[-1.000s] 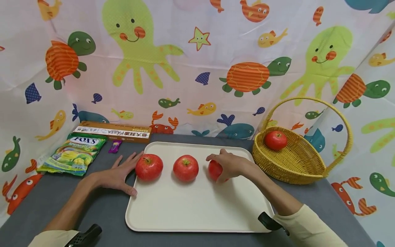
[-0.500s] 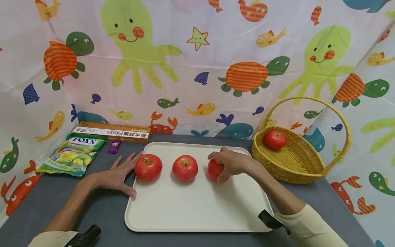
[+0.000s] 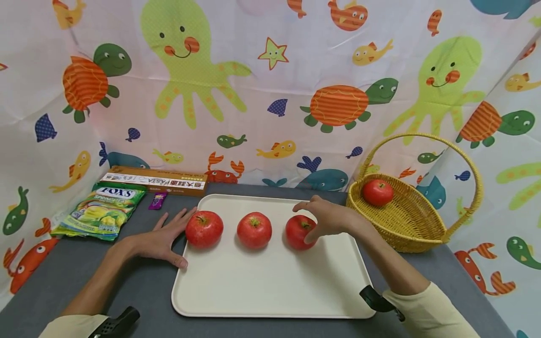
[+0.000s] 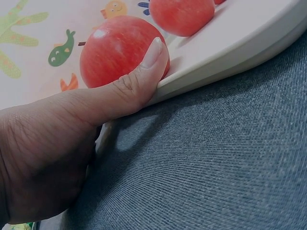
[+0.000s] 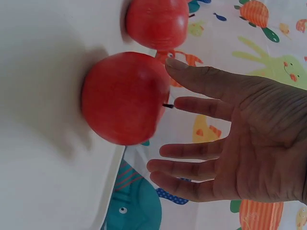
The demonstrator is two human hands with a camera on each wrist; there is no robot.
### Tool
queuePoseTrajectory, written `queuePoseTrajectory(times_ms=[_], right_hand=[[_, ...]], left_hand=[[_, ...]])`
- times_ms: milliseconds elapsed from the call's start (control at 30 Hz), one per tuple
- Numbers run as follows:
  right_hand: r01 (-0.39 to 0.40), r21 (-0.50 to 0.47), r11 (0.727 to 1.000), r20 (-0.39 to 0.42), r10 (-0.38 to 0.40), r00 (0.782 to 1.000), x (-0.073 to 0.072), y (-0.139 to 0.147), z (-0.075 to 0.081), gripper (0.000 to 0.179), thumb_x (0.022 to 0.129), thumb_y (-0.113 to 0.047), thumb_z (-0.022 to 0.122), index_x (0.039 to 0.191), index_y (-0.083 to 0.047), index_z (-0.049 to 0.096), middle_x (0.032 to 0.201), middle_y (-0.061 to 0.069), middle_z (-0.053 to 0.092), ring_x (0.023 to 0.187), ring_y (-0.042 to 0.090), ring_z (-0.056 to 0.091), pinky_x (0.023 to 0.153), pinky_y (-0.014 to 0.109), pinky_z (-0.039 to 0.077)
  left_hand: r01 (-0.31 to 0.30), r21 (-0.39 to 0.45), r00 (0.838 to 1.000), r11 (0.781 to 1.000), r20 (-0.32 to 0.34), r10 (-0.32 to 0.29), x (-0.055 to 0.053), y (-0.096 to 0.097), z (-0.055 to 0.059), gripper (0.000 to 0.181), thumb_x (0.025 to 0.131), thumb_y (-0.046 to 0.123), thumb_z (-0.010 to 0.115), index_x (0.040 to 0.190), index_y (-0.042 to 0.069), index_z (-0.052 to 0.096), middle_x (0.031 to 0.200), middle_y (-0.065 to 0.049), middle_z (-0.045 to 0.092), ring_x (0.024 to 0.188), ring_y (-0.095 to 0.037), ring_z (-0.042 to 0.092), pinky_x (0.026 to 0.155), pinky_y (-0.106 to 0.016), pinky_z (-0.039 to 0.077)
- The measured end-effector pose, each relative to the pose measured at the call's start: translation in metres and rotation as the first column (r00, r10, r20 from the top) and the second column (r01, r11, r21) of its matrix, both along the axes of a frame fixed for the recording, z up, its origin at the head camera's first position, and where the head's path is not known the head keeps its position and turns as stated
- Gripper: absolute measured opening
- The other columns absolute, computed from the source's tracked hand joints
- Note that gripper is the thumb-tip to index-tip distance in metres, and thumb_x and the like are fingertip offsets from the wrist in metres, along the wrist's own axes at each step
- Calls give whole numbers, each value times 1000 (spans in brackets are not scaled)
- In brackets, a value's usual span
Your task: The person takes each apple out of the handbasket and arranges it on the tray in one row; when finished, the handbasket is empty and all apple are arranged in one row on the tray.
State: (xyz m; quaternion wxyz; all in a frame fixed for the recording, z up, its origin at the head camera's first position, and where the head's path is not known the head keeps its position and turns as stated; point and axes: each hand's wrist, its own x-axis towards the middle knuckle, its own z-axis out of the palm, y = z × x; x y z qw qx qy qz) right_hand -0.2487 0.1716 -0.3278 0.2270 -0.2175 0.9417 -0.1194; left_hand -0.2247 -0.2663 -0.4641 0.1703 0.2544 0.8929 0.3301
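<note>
Three red apples stand in a row on a cream tray (image 3: pixel 270 291): a left apple (image 3: pixel 204 229), a middle apple (image 3: pixel 254 230) and a right apple (image 3: pixel 297 234). My right hand (image 3: pixel 331 217) hovers at the right apple with its fingers spread. In the right wrist view the thumb and fingers are held off that apple (image 5: pixel 122 98), its stem pointing toward the palm. My left hand (image 3: pixel 158 241) lies with fingers spread at the tray's left edge, beside the left apple. Its thumb (image 4: pixel 152 52) rests on the tray rim in the left wrist view.
A yellow wicker basket (image 3: pixel 393 234) with a tall handle holds another red apple (image 3: pixel 378 192), right of the tray. At the back left lie a pasta box (image 3: pixel 160 180), a green candy bag (image 3: pixel 103 211) and a small purple packet (image 3: pixel 158 200). A patterned curtain hangs behind.
My right hand has loosened from around the right apple and lifted slightly up and to the right. That apple stays on the tray. My left hand has not moved.
</note>
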Motion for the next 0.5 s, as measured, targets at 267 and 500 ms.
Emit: queuePoseTrajectory(times_ms=[267,500], right_hand=[[-10,6,1000,-43,10,999,-2,10,11,77,81,-23,90,149,-13,55,138,24,54,131,39,54,85,43,66],[7,3,1000,-49,-7,999,1,25,23,78,83,-28,88,151,-13,53,145,26,52,135,45,53,87,47,66]], left_hand=[[-8,-19,1000,1000,6,8,1,0,1,137,69,63,85,168,10,8,175,-26,2,159,-55,-12,118,-80,-20],[-7,-41,1000,999,-2,7,0,0,1,138,69,63,86,168,9,8,175,-25,3,159,-55,-11,118,-81,-18]])
